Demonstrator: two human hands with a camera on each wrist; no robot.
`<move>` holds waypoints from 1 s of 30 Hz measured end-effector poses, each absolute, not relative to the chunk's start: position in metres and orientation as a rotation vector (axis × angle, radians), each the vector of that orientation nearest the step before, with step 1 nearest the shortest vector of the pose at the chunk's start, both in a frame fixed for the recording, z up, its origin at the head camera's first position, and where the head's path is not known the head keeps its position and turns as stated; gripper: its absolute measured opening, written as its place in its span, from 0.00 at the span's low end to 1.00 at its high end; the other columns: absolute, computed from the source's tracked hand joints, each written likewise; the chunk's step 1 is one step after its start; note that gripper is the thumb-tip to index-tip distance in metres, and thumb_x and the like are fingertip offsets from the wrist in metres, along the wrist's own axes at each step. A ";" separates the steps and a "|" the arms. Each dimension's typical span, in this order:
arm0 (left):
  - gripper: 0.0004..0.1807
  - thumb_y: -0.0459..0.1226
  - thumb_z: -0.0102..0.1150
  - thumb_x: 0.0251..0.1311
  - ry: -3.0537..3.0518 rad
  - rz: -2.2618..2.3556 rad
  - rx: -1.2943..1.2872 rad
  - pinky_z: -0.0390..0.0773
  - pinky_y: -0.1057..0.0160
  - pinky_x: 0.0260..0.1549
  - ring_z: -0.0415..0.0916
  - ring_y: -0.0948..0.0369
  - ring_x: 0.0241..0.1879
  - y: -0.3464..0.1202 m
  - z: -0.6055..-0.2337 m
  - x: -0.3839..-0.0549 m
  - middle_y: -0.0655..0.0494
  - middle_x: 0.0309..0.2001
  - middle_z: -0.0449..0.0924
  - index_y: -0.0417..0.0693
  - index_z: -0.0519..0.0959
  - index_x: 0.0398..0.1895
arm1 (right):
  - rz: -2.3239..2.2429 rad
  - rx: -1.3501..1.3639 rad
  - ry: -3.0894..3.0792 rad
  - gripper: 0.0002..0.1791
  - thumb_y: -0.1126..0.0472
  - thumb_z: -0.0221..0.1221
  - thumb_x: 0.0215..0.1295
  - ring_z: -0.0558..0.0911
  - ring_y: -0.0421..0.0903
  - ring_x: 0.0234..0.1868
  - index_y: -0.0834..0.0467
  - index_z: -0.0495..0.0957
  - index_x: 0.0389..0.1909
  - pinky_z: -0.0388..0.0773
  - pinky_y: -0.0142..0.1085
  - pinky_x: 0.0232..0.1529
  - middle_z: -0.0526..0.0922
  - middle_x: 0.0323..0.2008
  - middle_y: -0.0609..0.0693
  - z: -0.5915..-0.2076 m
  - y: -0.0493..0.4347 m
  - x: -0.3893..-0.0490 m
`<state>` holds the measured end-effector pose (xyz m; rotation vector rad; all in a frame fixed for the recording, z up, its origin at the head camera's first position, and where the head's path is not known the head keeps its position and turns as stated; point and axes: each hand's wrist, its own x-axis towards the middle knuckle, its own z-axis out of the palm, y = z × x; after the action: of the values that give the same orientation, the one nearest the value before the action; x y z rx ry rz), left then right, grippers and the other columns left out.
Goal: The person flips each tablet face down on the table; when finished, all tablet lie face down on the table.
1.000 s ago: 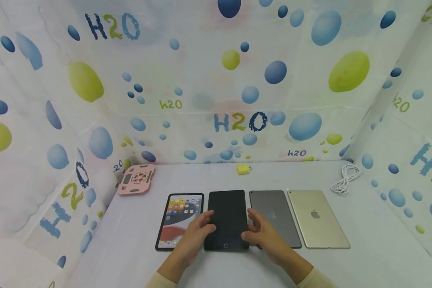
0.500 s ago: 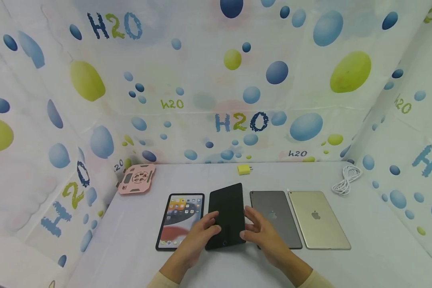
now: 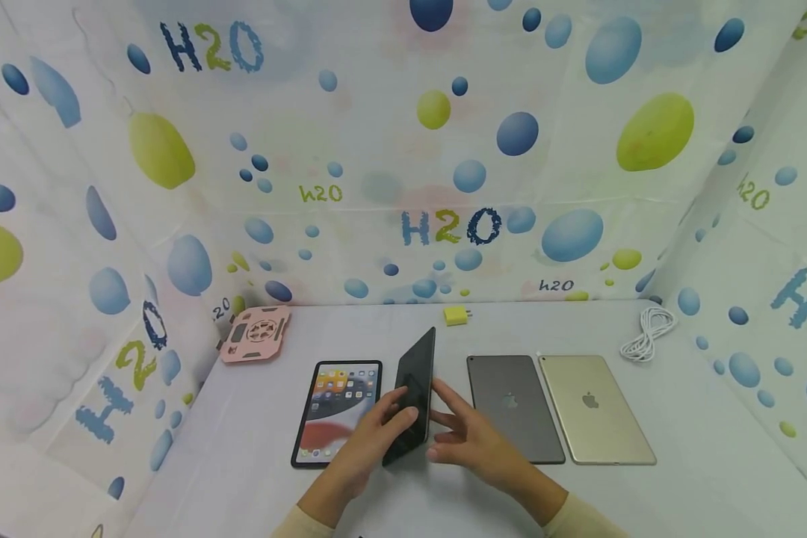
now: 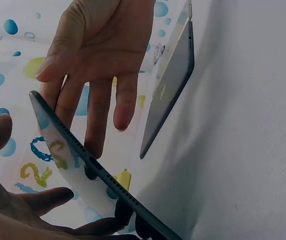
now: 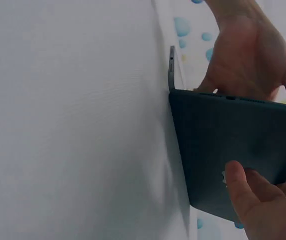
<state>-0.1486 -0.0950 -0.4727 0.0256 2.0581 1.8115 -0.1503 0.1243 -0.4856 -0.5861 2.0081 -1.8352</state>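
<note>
A black tablet [image 3: 415,370] stands tilted up on its left long edge, its dark screen turned toward the left. On the screen side is my left hand [image 3: 366,442], its fingers touching the glass. Behind the tablet, my right hand [image 3: 480,448] has its extended fingers against the back [image 5: 213,135], near the logo; its thumb is apart from the fingers, close to the raised edge. From the left wrist, the tablet's port edge [image 4: 95,166] runs diagonally between both hands. A lit tablet [image 3: 336,411] lies screen up on the left.
On the right a grey tablet [image 3: 516,411] and a gold tablet [image 3: 601,418] lie face down. Toward the back are a pink stand [image 3: 255,335] with a fan-like grille, a yellow charger plug [image 3: 454,316] and a coiled white cable [image 3: 647,334]. A patterned curtain [image 3: 376,149] surrounds the white table.
The black tablet lay flat a second ago; its right edge has since swung up and leftward. My right hand has followed to the left behind it, while my left hand has shifted slightly rightward.
</note>
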 end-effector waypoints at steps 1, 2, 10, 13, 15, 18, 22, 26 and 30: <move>0.41 0.57 0.55 0.71 2.060 1.810 0.027 0.61 0.30 0.67 0.62 0.37 0.70 -0.095 -0.472 -0.149 0.31 0.73 0.61 0.49 0.59 0.79 | -1.807 -0.602 2.051 0.55 0.59 0.71 0.63 0.68 0.58 0.74 0.44 0.46 0.83 0.78 0.43 0.62 0.45 0.82 0.44 -0.485 0.123 -0.151; 0.41 0.57 0.56 0.70 2.061 1.808 0.029 0.62 0.30 0.67 0.62 0.37 0.71 -0.095 -0.471 -0.149 0.31 0.73 0.61 0.49 0.59 0.79 | -1.783 -0.618 2.089 0.54 0.58 0.70 0.64 0.69 0.57 0.73 0.44 0.46 0.83 0.79 0.42 0.61 0.45 0.82 0.44 -0.484 0.122 -0.151; 0.41 0.55 0.61 0.67 2.096 1.804 0.084 0.60 0.31 0.68 0.57 0.34 0.73 -0.096 -0.467 -0.149 0.32 0.74 0.60 0.48 0.63 0.78 | -1.725 -0.709 2.179 0.54 0.54 0.69 0.65 0.70 0.55 0.72 0.46 0.45 0.83 0.80 0.40 0.59 0.46 0.82 0.48 -0.478 0.112 -0.154; 0.41 0.55 0.62 0.66 2.100 1.800 0.089 0.60 0.31 0.68 0.57 0.34 0.74 -0.099 -0.466 -0.148 0.33 0.74 0.61 0.50 0.64 0.77 | -1.703 -0.745 2.221 0.53 0.56 0.69 0.65 0.69 0.53 0.73 0.44 0.46 0.83 0.79 0.40 0.61 0.46 0.82 0.48 -0.477 0.109 -0.156; 0.41 0.56 0.63 0.65 2.107 1.788 0.086 0.60 0.30 0.68 0.57 0.34 0.74 -0.102 -0.466 -0.147 0.34 0.75 0.62 0.52 0.65 0.77 | -1.681 -0.765 2.255 0.53 0.56 0.69 0.64 0.69 0.51 0.74 0.42 0.46 0.83 0.78 0.38 0.61 0.47 0.82 0.47 -0.477 0.106 -0.156; 0.40 0.57 0.62 0.65 2.122 1.755 0.090 0.61 0.29 0.66 0.59 0.34 0.73 -0.107 -0.467 -0.147 0.36 0.75 0.62 0.54 0.65 0.77 | -1.650 -0.787 2.295 0.54 0.55 0.70 0.63 0.68 0.49 0.74 0.44 0.45 0.83 0.78 0.35 0.61 0.47 0.82 0.47 -0.476 0.103 -0.156; 0.40 0.58 0.61 0.66 2.124 1.730 0.112 0.65 0.30 0.64 0.63 0.35 0.71 -0.112 -0.467 -0.148 0.37 0.73 0.64 0.56 0.63 0.78 | -1.657 -0.809 2.333 0.54 0.54 0.70 0.62 0.70 0.51 0.73 0.50 0.46 0.83 0.78 0.37 0.61 0.48 0.82 0.49 -0.475 0.098 -0.155; 0.41 0.57 0.61 0.66 2.100 1.747 0.125 0.75 0.36 0.58 0.67 0.38 0.68 -0.115 -0.467 -0.151 0.37 0.72 0.65 0.60 0.61 0.79 | -1.680 -0.787 2.352 0.54 0.54 0.70 0.62 0.72 0.52 0.72 0.50 0.48 0.82 0.78 0.38 0.61 0.50 0.81 0.49 -0.475 0.093 -0.155; 0.40 0.56 0.61 0.66 2.060 1.762 0.118 0.78 0.35 0.53 0.67 0.40 0.67 -0.117 -0.465 -0.153 0.36 0.72 0.63 0.63 0.61 0.79 | -1.686 -0.721 2.350 0.54 0.52 0.70 0.63 0.71 0.53 0.72 0.51 0.47 0.82 0.77 0.43 0.63 0.51 0.81 0.50 -0.478 0.089 -0.156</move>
<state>-0.1526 -0.1172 -0.4650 0.1179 2.0602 1.7624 -0.1560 0.0892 -0.4784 -0.7213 2.3497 -1.6862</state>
